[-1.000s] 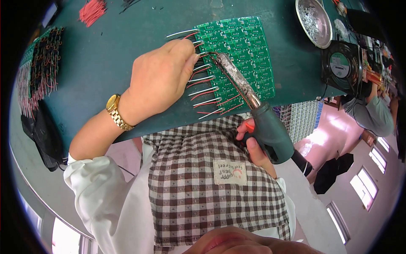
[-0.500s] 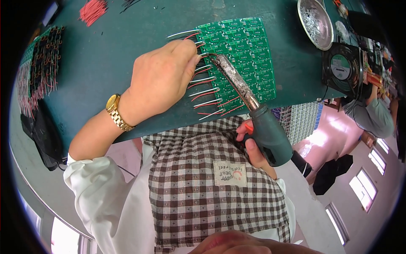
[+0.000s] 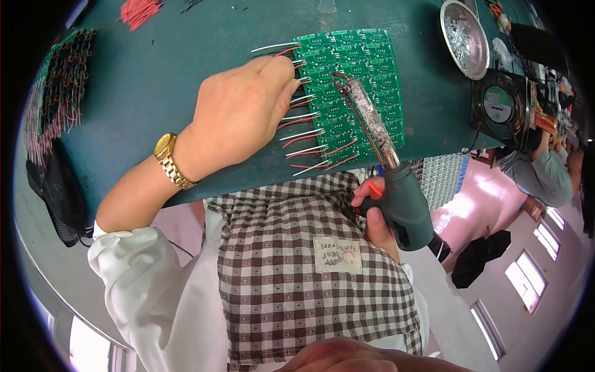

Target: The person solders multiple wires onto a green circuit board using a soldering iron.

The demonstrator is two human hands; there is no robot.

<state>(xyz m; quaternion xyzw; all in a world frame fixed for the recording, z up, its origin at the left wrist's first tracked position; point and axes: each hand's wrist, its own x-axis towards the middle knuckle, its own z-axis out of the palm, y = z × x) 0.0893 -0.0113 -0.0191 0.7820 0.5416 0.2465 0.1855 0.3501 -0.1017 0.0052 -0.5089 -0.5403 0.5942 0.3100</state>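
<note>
A panel of green circuit boards lies on the table, with short red and white wires sticking out along its left edge. My left hand, wearing a gold watch, is closed at that edge. Its thumb and fingertips pinch a thin wire at the upper part of the panel; most of that wire is hidden by the fingers. My right hand grips a dark green soldering gun with a red trigger. The gun's hot tip hangs over the panel, a little right of my left fingertips.
A round metal dish holding solder scraps and a small black fan stand to the right. Red wires lie in a pile at the far left. A bundle of wired boards sits at the left. Another person's arm shows at far right.
The soldering gun has moved right, its tip drawing away from the wire ends at the panel's left edge. My left hand keeps its pinch there.
</note>
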